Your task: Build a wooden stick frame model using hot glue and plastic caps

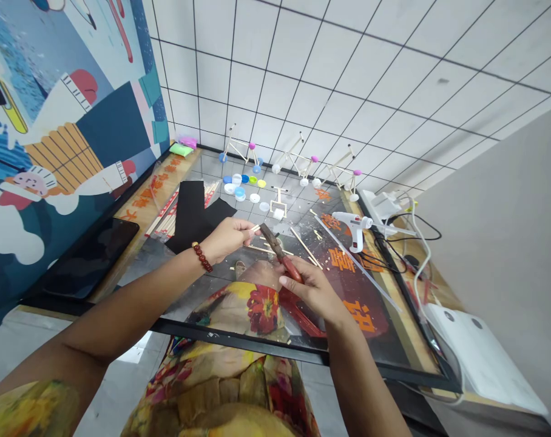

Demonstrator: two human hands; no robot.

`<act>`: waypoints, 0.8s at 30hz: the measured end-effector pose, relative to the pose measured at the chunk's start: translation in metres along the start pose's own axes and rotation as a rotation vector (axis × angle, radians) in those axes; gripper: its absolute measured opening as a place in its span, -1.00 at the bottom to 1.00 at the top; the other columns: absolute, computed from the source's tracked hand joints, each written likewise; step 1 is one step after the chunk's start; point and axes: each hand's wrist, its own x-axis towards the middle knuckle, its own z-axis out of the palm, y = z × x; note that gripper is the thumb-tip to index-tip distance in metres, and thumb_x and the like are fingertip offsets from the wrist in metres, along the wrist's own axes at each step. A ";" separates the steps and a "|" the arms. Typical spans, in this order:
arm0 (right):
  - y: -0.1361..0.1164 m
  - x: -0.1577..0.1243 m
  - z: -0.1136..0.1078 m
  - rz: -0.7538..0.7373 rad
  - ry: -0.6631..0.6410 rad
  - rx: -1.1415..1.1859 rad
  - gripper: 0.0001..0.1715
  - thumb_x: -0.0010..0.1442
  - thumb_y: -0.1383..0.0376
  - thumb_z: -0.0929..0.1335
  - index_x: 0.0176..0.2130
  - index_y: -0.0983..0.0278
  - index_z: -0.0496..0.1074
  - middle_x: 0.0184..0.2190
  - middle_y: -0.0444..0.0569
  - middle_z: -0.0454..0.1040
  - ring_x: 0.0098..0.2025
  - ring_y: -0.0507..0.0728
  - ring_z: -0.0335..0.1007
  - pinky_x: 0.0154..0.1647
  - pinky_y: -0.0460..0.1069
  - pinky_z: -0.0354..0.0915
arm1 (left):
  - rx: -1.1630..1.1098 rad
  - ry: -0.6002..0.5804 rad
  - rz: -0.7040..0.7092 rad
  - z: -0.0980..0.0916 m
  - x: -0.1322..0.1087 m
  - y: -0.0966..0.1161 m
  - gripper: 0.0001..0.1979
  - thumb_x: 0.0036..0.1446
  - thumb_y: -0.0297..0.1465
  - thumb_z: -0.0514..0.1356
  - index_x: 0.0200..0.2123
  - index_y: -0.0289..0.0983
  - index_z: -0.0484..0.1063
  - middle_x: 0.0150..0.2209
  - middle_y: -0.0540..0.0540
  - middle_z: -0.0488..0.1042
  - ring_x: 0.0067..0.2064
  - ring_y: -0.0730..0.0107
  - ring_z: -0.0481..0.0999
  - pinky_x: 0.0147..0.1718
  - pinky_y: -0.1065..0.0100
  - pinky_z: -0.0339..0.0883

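Note:
My left hand (230,235), with a beaded bracelet on its wrist, pinches a short pale wooden stick (256,229); whether it is one piece or two side by side is hard to tell. My right hand (312,290) is wrapped round the red handles of a pair of pliers (272,240). Their dark metal jaws are at the free end of the stick, though I cannot see whether they grip it. Loose wooden sticks (306,247) and small chips lie on the glossy tabletop just beyond the pliers. A small stick frame with a white roll (278,213) stands further back.
Stick models with bottle-cap wheels (304,181) line the back edge, near loose bottle caps (240,193). At left are black sheets (191,212), chopsticks in wrappers (165,218) and a phone (93,258). A glue gun (354,227), clear glue stick (355,261) and cables (421,233) lie right.

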 end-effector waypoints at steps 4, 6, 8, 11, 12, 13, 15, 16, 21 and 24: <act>-0.002 0.001 0.003 -0.036 0.016 -0.062 -0.77 0.16 0.14 0.38 -0.39 0.25 0.48 -0.31 -0.03 0.46 -0.23 0.17 0.38 -0.12 0.06 0.27 | -0.005 0.002 0.001 0.001 0.000 -0.001 -0.86 -0.06 -0.42 0.18 -0.46 -0.34 0.53 -0.67 0.06 0.29 -0.64 0.61 0.06 -0.57 0.41 -0.11; -0.003 0.002 0.003 -0.053 0.013 -0.069 -0.78 0.18 0.15 0.37 -0.40 0.25 0.46 -0.33 -0.04 0.44 -0.25 0.15 0.36 -0.14 0.04 0.27 | -0.011 -0.001 0.001 0.001 -0.001 -0.001 -0.87 -0.07 -0.42 0.18 -0.47 -0.33 0.52 -0.67 0.06 0.29 -0.64 0.61 0.04 -0.58 0.42 -0.15; -0.004 0.002 0.004 -0.065 0.008 -0.067 -0.79 0.18 0.16 0.37 -0.40 0.24 0.46 -0.33 -0.03 0.43 -0.24 0.15 0.36 -0.13 0.04 0.26 | -0.019 -0.007 -0.004 0.001 -0.001 0.000 -0.87 -0.07 -0.43 0.18 -0.46 -0.33 0.52 -0.67 0.06 0.29 -0.64 0.62 0.03 -0.59 0.42 -0.18; -0.005 0.002 0.003 -0.070 0.007 -0.057 -0.80 0.18 0.17 0.37 -0.39 0.25 0.46 -0.29 -0.02 0.44 -0.21 0.16 0.36 -0.10 0.06 0.26 | -0.023 -0.005 -0.021 0.001 -0.001 0.000 -0.88 -0.07 -0.44 0.18 -0.46 -0.34 0.52 -0.67 0.06 0.29 -0.64 0.63 0.03 -0.60 0.42 -0.20; -0.005 0.001 0.003 -0.070 0.005 -0.054 -0.81 0.18 0.18 0.37 -0.39 0.25 0.46 -0.28 -0.01 0.44 -0.19 0.17 0.37 -0.09 0.06 0.26 | -0.021 -0.004 -0.027 0.001 -0.001 0.000 -0.87 -0.07 -0.44 0.18 -0.46 -0.34 0.52 -0.67 0.06 0.28 -0.64 0.63 0.04 -0.60 0.42 -0.20; -0.005 0.001 0.002 -0.072 0.001 -0.052 -0.82 0.18 0.19 0.37 -0.38 0.25 0.46 -0.26 -0.01 0.44 -0.18 0.17 0.37 -0.09 0.06 0.26 | -0.018 -0.003 -0.033 0.001 0.000 0.000 -0.87 -0.07 -0.44 0.17 -0.46 -0.35 0.52 -0.67 0.06 0.28 -0.64 0.63 0.04 -0.61 0.43 -0.20; -0.005 0.001 0.001 -0.075 -0.010 -0.053 -0.85 0.18 0.21 0.37 -0.36 0.24 0.46 -0.25 -0.01 0.43 -0.16 0.17 0.37 -0.07 0.07 0.26 | -0.012 -0.004 -0.041 0.000 0.000 0.000 -0.86 -0.06 -0.44 0.17 -0.45 -0.35 0.52 -0.66 0.05 0.28 -0.64 0.62 0.05 -0.61 0.43 -0.21; -0.005 0.001 0.001 -0.078 -0.015 -0.057 -0.86 0.18 0.22 0.37 -0.35 0.24 0.46 -0.25 -0.01 0.43 -0.16 0.17 0.37 -0.07 0.07 0.26 | -0.009 -0.006 -0.042 0.000 0.000 -0.001 -0.86 -0.05 -0.44 0.17 -0.44 -0.36 0.52 -0.66 0.04 0.28 -0.64 0.62 0.05 -0.61 0.43 -0.21; -0.004 0.002 0.002 -0.094 -0.010 -0.126 -0.86 0.19 0.24 0.34 -0.39 0.24 0.41 -0.29 -0.02 0.41 -0.22 0.16 0.35 -0.14 0.05 0.27 | 0.001 -0.019 -0.059 -0.003 0.002 -0.004 -0.86 -0.06 -0.43 0.18 -0.43 -0.36 0.53 -0.65 0.03 0.30 -0.65 0.62 0.04 -0.62 0.43 -0.23; -0.003 0.003 0.002 -0.091 -0.010 -0.192 -0.83 0.19 0.26 0.32 -0.44 0.23 0.37 -0.30 -0.01 0.41 -0.25 0.15 0.32 -0.18 0.04 0.27 | -0.010 -0.034 -0.068 -0.003 0.003 -0.005 -0.86 -0.07 -0.42 0.20 -0.44 -0.36 0.53 -0.66 0.03 0.28 -0.66 0.63 0.03 -0.63 0.44 -0.24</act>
